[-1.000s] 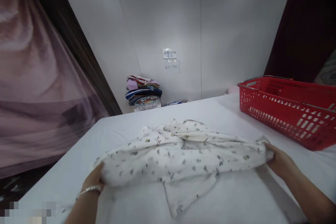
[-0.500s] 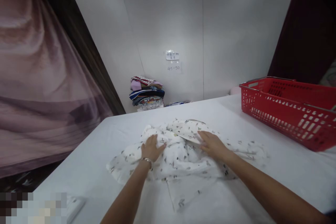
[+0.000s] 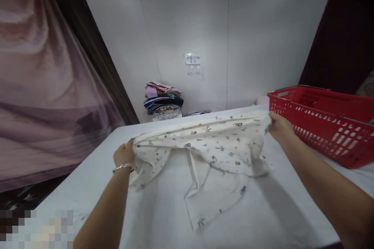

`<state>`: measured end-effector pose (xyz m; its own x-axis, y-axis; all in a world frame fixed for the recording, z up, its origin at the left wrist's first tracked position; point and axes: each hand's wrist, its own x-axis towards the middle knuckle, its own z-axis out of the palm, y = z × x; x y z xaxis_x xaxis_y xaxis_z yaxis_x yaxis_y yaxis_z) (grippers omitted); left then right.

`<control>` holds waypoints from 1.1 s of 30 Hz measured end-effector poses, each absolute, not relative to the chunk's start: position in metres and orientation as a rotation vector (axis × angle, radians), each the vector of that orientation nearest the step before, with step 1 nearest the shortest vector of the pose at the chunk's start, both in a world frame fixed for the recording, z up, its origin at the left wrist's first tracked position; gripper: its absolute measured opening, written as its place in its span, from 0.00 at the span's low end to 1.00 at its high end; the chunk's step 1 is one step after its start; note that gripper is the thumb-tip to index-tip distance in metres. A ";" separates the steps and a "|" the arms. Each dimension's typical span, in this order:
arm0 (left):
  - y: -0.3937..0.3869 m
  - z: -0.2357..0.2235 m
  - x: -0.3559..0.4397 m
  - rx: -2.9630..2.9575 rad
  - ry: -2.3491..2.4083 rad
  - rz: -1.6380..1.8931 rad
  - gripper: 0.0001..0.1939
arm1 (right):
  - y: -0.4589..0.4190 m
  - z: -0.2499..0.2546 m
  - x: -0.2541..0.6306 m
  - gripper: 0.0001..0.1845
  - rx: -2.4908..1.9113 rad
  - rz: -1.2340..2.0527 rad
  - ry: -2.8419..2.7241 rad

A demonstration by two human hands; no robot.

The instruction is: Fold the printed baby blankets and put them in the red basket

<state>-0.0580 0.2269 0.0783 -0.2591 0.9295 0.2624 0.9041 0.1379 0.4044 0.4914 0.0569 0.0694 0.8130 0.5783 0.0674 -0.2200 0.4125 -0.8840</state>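
Note:
A white cloth garment (image 3: 224,140) with small dark, green and brown prints is stretched sideways between my two hands, lifted off the table along its upper edge. My left hand (image 3: 124,155), with a silver bracelet at the wrist, is closed on its left end. At the other end, close to the red basket, my right hand (image 3: 279,126) grips the right corner. Below the raised part, a lower flap of the same print hangs onto the white tabletop. The garment's exact kind cannot be made out.
A red plastic basket (image 3: 318,120) stands on the white table (image 3: 96,171) at right. Beyond the far edge, folded clothes (image 3: 163,101) are stacked against the wall, under paper labels (image 3: 193,66). A pink curtain (image 3: 43,85) hangs at left.
Both hands were lying on the bunched garment; they have moved apart, left and right, and now hold its ends. The cloth has been pulled wide and raised.

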 end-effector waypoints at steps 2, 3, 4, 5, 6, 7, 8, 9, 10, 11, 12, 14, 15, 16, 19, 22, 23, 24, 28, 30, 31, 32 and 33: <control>0.226 0.083 -0.066 1.778 2.358 0.849 0.28 | 0.043 0.069 0.503 0.08 -0.980 0.504 -0.374; 0.224 0.081 -0.066 1.758 2.340 0.870 0.26 | 0.034 0.065 0.504 0.10 -1.027 0.521 -0.386; 0.220 0.076 -0.066 1.750 2.308 0.879 0.24 | 0.025 0.058 0.501 0.12 -1.107 0.529 -0.416; 0.216 0.069 -0.064 1.751 2.270 0.878 0.22 | 0.016 0.050 0.495 0.14 -1.208 0.528 -0.456; 0.211 0.061 -0.063 1.754 2.230 0.871 0.20 | 0.008 0.040 0.488 0.15 -1.315 0.525 -0.505; 0.206 0.051 -0.063 1.754 2.197 0.858 0.19 | -0.001 0.029 0.479 0.17 -1.415 0.527 -0.564; 0.201 0.042 -0.063 1.750 2.170 0.839 0.19 | -0.008 0.017 0.468 0.19 -1.496 0.544 -0.634; 0.196 0.032 -0.064 1.744 2.149 0.814 0.19 | -0.015 0.006 0.457 0.20 -1.550 0.585 -0.713; 0.191 0.023 -0.065 1.732 2.138 0.783 0.19 | -0.022 -0.006 0.446 0.21 -1.592 0.639 -0.803; 0.186 0.015 -0.066 1.717 2.139 0.748 0.20 | -0.029 -0.017 0.434 0.22 -1.626 0.679 -0.899; 0.182 0.008 -0.067 1.711 2.150 0.725 0.21 | -0.035 -0.028 0.423 0.22 -1.657 0.696 -1.001; 0.171 -0.004 -0.064 1.782 2.193 0.775 0.25 | -0.046 -0.046 0.401 0.23 -1.701 0.653 -1.222; 0.165 -0.008 -0.061 1.870 2.211 0.861 0.29 | -0.050 -0.053 0.393 0.24 -1.727 0.607 -1.330; 0.159 -0.011 -0.056 1.992 2.201 0.983 0.31 | -0.054 -0.059 0.385 0.27 -1.760 0.558 -1.436; 0.134 -0.020 -0.030 2.382 1.934 1.344 0.29 | -0.058 -0.067 0.372 0.33 -1.893 0.418 -1.694; 0.104 -0.030 0.004 2.483 1.624 1.437 0.22 | -0.052 -0.063 0.367 0.30 -1.986 0.301 -1.805; 0.093 -0.034 0.015 2.445 1.561 1.400 0.20 | -0.048 -0.061 0.367 0.27 -1.991 0.281 -1.818; 0.083 -0.038 0.025 2.369 1.519 1.323 0.20 | -0.045 -0.059 0.367 0.24 -1.981 0.275 -1.827; 0.049 -0.052 0.053 1.987 1.438 0.817 0.26 | -0.034 -0.054 0.370 0.16 -1.874 0.346 -1.707; 0.038 -0.054 0.061 1.947 1.426 0.630 0.26 | -0.031 -0.052 0.375 0.17 -1.792 0.350 -1.529; 0.034 -0.053 0.064 1.981 1.416 0.560 0.23 | -0.030 -0.050 0.378 0.17 -1.748 0.316 -1.437; 0.031 -0.051 0.068 2.022 1.407 0.504 0.18 | -0.030 -0.048 0.380 0.17 -1.712 0.257 -1.362; 0.028 -0.049 0.072 2.054 1.394 0.460 0.12 | -0.030 -0.045 0.382 0.18 -1.691 0.181 -1.305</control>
